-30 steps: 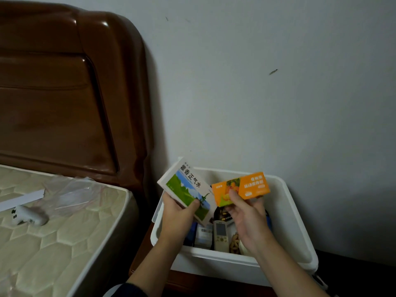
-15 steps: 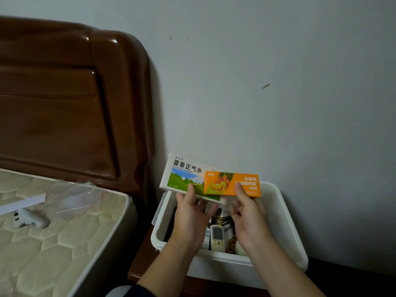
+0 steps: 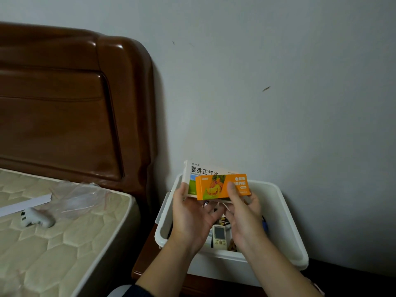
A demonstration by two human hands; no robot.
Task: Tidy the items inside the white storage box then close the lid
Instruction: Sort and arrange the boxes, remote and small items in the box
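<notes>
- Orange carton (image 3: pixel 222 186) lies stacked on the white carton (image 3: pixel 198 172), above the storage box (image 3: pixel 285 215).
- Left hand (image 3: pixel 190 215) grasps the white carton; right hand (image 3: pixel 242 213) pinches the orange one.

Both forearms rise from the bottom edge toward the lower centre of the frame, bare from wrist to elbow, with a dark sleeve edge showing at the left elbow. The left hand (image 3: pixel 190 213) sits just left of centre, palm turned inward, fingers curled upward and thumb raised. The right hand (image 3: pixel 242 213) is close beside it, thumb stretched up and pressed forward, fingers curled behind. The hands nearly touch at the fingers.
</notes>
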